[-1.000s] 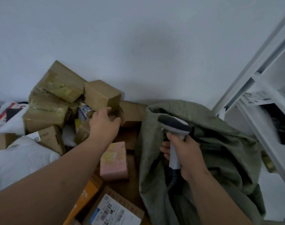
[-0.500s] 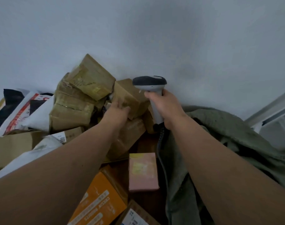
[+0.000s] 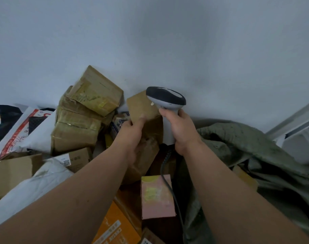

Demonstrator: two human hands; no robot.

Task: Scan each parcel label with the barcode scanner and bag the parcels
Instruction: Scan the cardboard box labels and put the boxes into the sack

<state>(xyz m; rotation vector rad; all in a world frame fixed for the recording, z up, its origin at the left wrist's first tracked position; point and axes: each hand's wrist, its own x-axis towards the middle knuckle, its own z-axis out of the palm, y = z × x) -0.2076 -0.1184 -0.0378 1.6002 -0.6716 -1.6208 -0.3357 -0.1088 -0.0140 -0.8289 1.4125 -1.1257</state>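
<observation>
One small brown cardboard parcel (image 3: 143, 108) is gripped by the left hand (image 3: 132, 134), fingers closed around it, against the wall. One grey handheld barcode scanner (image 3: 166, 98) is clasped by the right hand (image 3: 182, 131), just beside it. One green fabric sack (image 3: 255, 155) lies rightward; stacked taped boxes (image 3: 83, 118) crowd leftward.

Two arms come up from the bottom edge, one on each side. Both are bare all the way down to the edge. No sleeve shows on either one. The left hand (image 3: 132, 132) has nothing on it: no glove, no ring, no watch, no band at the wrist. The right hand (image 3: 181, 131) is bare in the same way, with no glove, ring or strap. The thumb of the left hand shows a short, plain nail. The rest of the person is out of view.
</observation>
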